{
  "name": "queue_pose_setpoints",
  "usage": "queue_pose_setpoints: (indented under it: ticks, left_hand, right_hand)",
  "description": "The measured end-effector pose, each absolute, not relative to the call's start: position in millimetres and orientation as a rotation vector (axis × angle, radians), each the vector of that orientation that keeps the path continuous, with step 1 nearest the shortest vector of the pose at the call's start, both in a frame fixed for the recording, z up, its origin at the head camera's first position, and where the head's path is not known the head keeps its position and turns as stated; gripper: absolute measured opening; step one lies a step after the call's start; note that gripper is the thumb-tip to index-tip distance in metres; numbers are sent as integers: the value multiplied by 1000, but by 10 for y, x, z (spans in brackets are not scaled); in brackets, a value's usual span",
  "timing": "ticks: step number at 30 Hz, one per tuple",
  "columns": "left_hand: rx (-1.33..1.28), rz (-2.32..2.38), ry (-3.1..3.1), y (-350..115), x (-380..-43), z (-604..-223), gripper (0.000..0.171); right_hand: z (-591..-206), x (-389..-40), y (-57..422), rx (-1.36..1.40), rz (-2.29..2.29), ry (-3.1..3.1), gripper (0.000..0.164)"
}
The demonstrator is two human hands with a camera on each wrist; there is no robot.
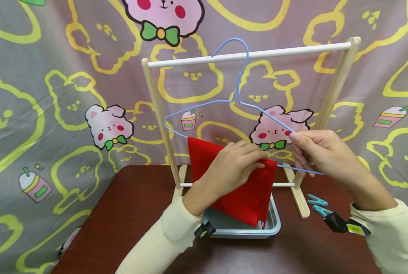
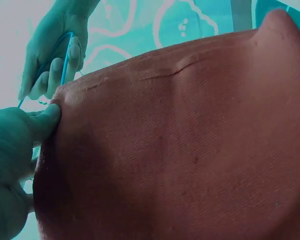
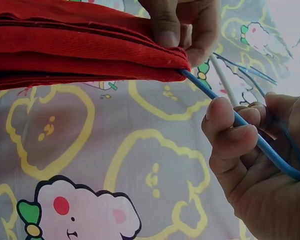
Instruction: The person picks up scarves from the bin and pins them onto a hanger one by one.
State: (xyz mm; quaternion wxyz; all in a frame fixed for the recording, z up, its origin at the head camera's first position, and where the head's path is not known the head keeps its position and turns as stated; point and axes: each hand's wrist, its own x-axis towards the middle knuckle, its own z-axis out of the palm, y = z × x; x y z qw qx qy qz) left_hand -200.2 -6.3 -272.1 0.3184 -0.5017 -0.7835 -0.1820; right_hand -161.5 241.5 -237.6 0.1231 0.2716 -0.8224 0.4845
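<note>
A folded red cloth (image 1: pixel 248 201) hangs over the lower bar of a blue wire hanger (image 1: pixel 238 85). My left hand (image 1: pixel 229 167) pinches the cloth's top fold near its right corner, thumb on one face in the left wrist view. At the hanger's right end, my right hand (image 1: pixel 323 152) holds the wire, with the thumb on the sloping shoulder. Fingers (image 3: pixel 240 137) curl at the lower bar in the right wrist view, where the bar comes out of the layered cloth. The hanger's hook overlaps the rack's white rail (image 1: pixel 292 51) in the head view.
The rack has wooden posts (image 1: pixel 337 83) and feet on a dark red-brown table (image 1: pixel 121 213). Under the cloth stands a pale blue tray (image 1: pixel 241 232). Two blue clothes pegs (image 1: pixel 316 200) lie by the right foot. A cartoon-patterned curtain (image 1: pixel 87 76) hangs behind.
</note>
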Motion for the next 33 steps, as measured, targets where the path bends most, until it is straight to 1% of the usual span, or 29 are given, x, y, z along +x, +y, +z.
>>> queue_pose_setpoints:
  ticks: [5,11,15,18,22,29,33]
  left_hand:
    - [-1323,-430,-1991,-56,-2009,-2747,16]
    - [-1300,-396,-1919,-52,-1984,-2769,15]
    - [-1304,-382,-1909,-26,-1986,-2776,19]
    - [-1300,-385,-1958,-69,-2017,-2773,26]
    - [-1277,-385,-2032,-254,-2095,-2757,34]
    - [-1157,-432,-2115,-784,-2246,-2676,32]
    - [-1088,-395,-2148,-1031,-2308,-2645,32]
  right_hand:
    - [-2367,-1621,2419,798,1408,-2409,47]
    - [-2335,-1625,2382,807,1383,-2425,47]
    - [-2340,-1632,2389,799,1383,-2412,45]
    - [-2344,-1633,2416,796,1388,-2403,44]
    - [-2334,-1625,2477,811,1371,-2401,43]
    - [-2344,-1632,2677,873,1362,-2410,44]
    - [-2400,-1686,2801,949,1441,-2370,43]
